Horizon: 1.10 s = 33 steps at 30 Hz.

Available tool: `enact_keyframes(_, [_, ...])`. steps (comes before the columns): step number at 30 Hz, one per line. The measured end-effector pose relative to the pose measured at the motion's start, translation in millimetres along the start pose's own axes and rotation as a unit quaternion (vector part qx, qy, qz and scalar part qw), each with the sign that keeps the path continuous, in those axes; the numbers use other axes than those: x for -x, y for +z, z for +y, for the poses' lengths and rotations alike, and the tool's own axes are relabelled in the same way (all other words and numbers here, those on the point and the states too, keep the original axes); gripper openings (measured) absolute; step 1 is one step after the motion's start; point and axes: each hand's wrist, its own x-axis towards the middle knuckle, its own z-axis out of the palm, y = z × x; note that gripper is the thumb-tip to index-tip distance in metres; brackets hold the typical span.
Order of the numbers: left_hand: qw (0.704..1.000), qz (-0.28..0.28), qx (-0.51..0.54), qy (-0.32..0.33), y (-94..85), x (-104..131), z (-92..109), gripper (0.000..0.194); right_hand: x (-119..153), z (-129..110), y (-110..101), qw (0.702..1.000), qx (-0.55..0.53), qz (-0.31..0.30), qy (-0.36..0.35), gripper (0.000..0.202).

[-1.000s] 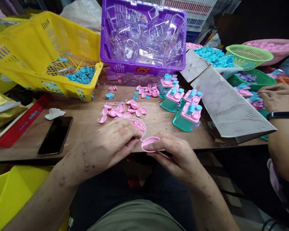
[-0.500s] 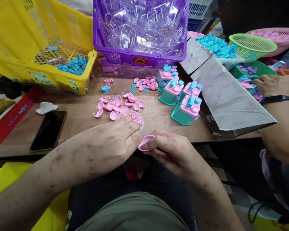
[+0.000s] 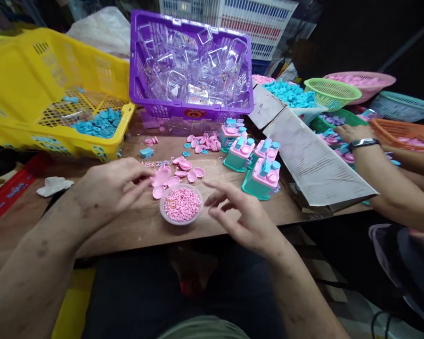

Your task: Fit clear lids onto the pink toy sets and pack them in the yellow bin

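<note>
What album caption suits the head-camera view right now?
Left hand near loose pink oval parts, right hand open beside a small tub of tiny pink pieces.

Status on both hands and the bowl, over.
Left hand at pink oval pieces, grip unclear. Right hand open beside translucent bowl of small pink parts. Nothing covering bowl.

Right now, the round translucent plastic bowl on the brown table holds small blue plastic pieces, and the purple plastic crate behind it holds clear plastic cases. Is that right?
Not quite: the head view shows small pink plastic pieces in the round translucent plastic bowl, not blue ones; the rest stands.
</note>
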Motion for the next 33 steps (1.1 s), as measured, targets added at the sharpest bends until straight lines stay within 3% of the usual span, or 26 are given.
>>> enact_keyframes(3, [0.996,0.007,-0.081,-0.032,6.3,-9,-49,0.024,-32,52,-7,0.986,0.136,0.065,0.064,0.035])
enact_keyframes(7, [0.989,-0.056,-0.128,-0.054,28.4,-13,-86,0.030,-101,113,-6,0.953,0.257,0.075,0.144,0.041])
enact_keyframes(10, [0.985,-0.051,-0.149,-0.073,38.2,-10,-84,0.032,-146,138,1,0.935,0.294,0.083,0.178,0.048])
enact_keyframes(13, [0.988,-0.014,-0.143,-0.057,40.1,-2,-54,0.035,-168,148,11,0.920,0.326,0.065,0.208,0.047])
enact_keyframes(15, [0.995,-0.008,-0.101,-0.020,43.5,5,-24,0.030,-172,148,16,0.916,0.344,0.044,0.203,0.046])
enact_keyframes(17, [0.997,-0.040,-0.071,0.007,51.7,11,4,0.021,-172,146,20,0.914,0.359,0.023,0.186,0.048])
enact_keyframes(20, [0.991,-0.103,-0.088,-0.009,68.2,14,27,0.013,-177,143,23,0.912,0.374,-0.010,0.169,0.038])
enact_keyframes(23, [0.987,-0.124,-0.103,-0.014,78.3,13,26,0.010,-182,140,24,0.910,0.381,-0.020,0.161,0.026])
enact_keyframes(27, [0.992,-0.096,-0.082,0.015,79.8,10,17,0.014,-170,131,18,0.927,0.359,0.019,0.108,0.022])
enact_keyframes(30, [0.997,-0.073,-0.037,0.006,78.8,9,13,0.013,-140,117,8,0.970,0.236,0.060,0.026,0.017])
enact_keyframes(33, [0.998,-0.059,0.014,-0.005,75.8,8,13,0.014,-98,95,0,0.989,0.118,0.085,0.013,0.009])
